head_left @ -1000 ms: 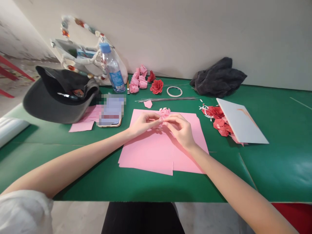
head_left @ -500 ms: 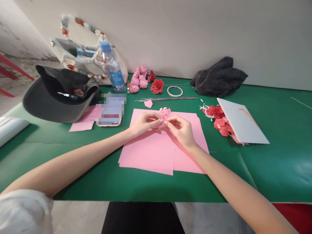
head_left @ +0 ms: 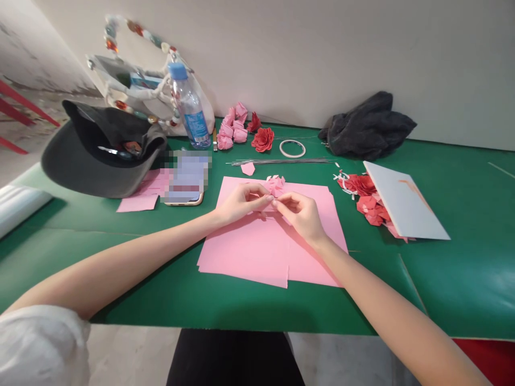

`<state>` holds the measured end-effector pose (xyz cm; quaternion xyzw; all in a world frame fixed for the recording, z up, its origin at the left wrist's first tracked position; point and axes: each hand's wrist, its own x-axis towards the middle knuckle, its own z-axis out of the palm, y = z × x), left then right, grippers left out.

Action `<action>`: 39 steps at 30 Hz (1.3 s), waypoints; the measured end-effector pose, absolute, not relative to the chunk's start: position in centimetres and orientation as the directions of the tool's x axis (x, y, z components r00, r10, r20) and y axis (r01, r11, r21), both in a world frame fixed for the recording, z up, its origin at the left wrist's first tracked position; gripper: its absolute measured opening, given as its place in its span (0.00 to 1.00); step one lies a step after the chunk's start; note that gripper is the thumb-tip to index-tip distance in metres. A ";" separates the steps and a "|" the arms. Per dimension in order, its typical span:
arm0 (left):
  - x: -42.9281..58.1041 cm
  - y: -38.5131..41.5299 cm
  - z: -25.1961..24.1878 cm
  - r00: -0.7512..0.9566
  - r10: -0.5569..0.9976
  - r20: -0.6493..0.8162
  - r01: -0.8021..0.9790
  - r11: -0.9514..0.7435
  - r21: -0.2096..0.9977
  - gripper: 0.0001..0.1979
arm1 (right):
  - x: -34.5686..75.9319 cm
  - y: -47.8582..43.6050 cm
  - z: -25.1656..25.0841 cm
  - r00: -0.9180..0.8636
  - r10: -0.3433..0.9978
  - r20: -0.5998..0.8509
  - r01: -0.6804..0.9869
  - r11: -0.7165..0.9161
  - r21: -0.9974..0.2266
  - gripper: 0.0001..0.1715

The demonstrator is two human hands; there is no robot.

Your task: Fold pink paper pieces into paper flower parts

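Note:
A pink paper flower [head_left: 276, 185] with small petals shows just beyond my fingertips, its lower part hidden behind my fingers. My left hand [head_left: 246, 203] pinches at it with thumb and forefinger. From the other side my right hand [head_left: 298, 210] is also closed in a pinch, its fingertips meeting those of the left. Both hands are over sheets of pink paper [head_left: 249, 252]. A single cut pink petal [head_left: 248, 169] lies past the sheets, beside a bundle of thin wires [head_left: 289, 161].
Finished pink roses [head_left: 233, 128], a red rose [head_left: 263, 140] and a white tape ring [head_left: 292, 149] sit at the back. To the left are a phone [head_left: 187, 177], bottle [head_left: 195, 118] and cap [head_left: 92, 171]. A white board [head_left: 406, 203] leans over red paper pieces [head_left: 372, 210] on the right; dark cloth [head_left: 368, 128] lies behind.
The view has shifted slightly, so the table things appear a little further right. Both hands keep their pinch at the pink flower, with hardly any visible movement.

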<state>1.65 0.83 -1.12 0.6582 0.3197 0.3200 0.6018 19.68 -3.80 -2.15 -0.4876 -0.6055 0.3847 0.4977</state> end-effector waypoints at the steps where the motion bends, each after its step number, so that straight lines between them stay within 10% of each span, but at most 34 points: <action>1: 1.6 0.8 -1.1 0.594 0.803 0.040 0.036 -0.076 0.996 0.15 | 19.7 -3.8 -2.2 -0.031 0.976 0.217 0.201 0.219 -0.955 0.08; 9: 1.4 0.7 -1.0 0.605 0.793 0.067 0.028 -0.105 0.994 0.14 | 19.9 -3.6 -2.4 -0.130 0.984 0.124 0.083 0.135 -0.987 0.11; 25: 1.3 2.0 -1.9 0.546 0.826 0.140 -0.036 -0.144 0.989 0.13 | 20.1 -4.1 -2.0 -0.316 0.870 0.379 0.104 0.429 -0.897 0.09; 39: 1.5 1.4 -1.2 0.490 0.870 0.055 -0.132 0.012 0.991 0.17 | 20.0 -3.9 -1.9 -0.180 0.896 0.407 0.145 0.433 -0.890 0.09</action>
